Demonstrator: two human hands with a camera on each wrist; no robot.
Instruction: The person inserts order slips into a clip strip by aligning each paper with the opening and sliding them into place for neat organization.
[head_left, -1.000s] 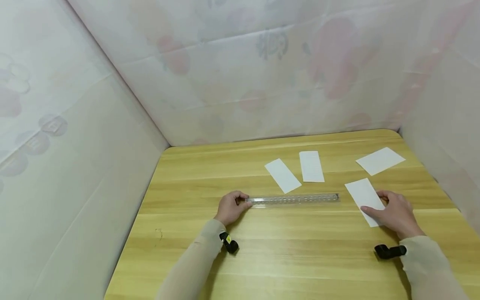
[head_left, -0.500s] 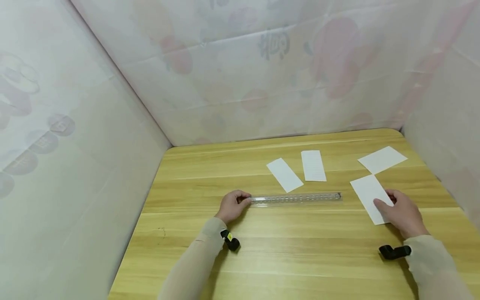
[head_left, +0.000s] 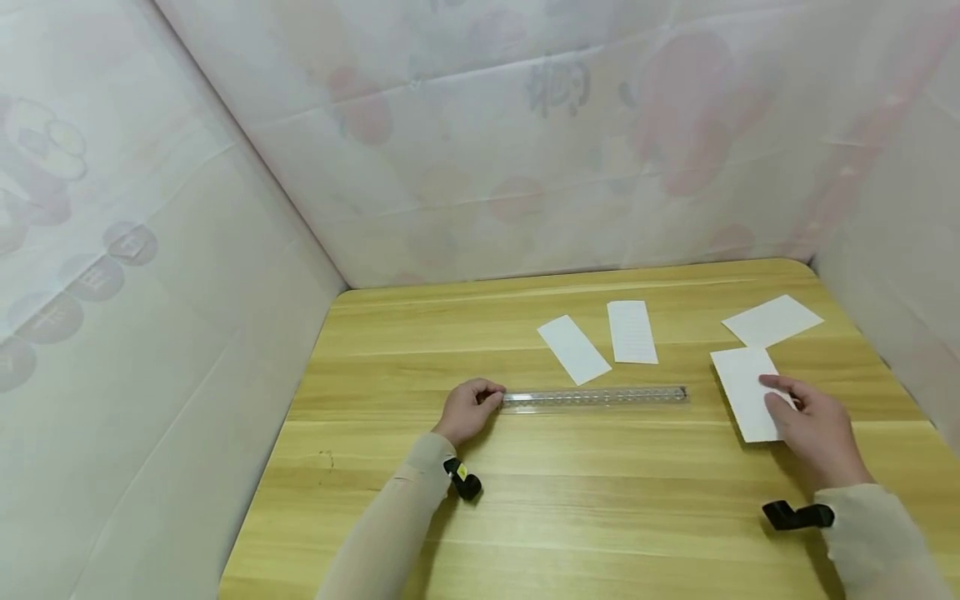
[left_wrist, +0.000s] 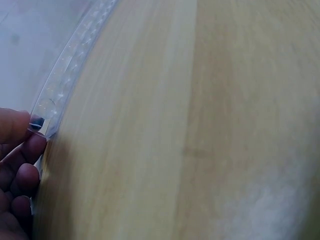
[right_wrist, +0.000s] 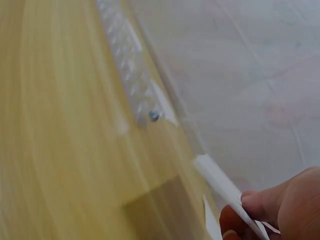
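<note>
My left hand (head_left: 467,412) pinches the left end of a long clear plastic strip (head_left: 592,398), ruler-like, with a row of round bumps along it. The strip lies lengthwise across the table; in the left wrist view, thumb and fingertips are at the end of the strip (left_wrist: 60,85), beside a small dark spot. My right hand (head_left: 821,429) holds a white paper slip (head_left: 746,392) by its right edge, thumb on top. In the right wrist view that paper slip (right_wrist: 220,182) is lifted off the table, its shadow falling below. The fingers under it are partly hidden.
Behind the strip lie two white paper slips, a tilted one (head_left: 574,350) and a more upright one (head_left: 632,332) with faint lines. Another slip (head_left: 772,321) rests at the back right. Printed fabric walls (head_left: 480,167) enclose the wooden table (head_left: 585,517).
The right hand has drawn its paper slip slightly right and lifted and tilted it. The left hand still holds the strip's end. The whole head view has shifted a little.
</note>
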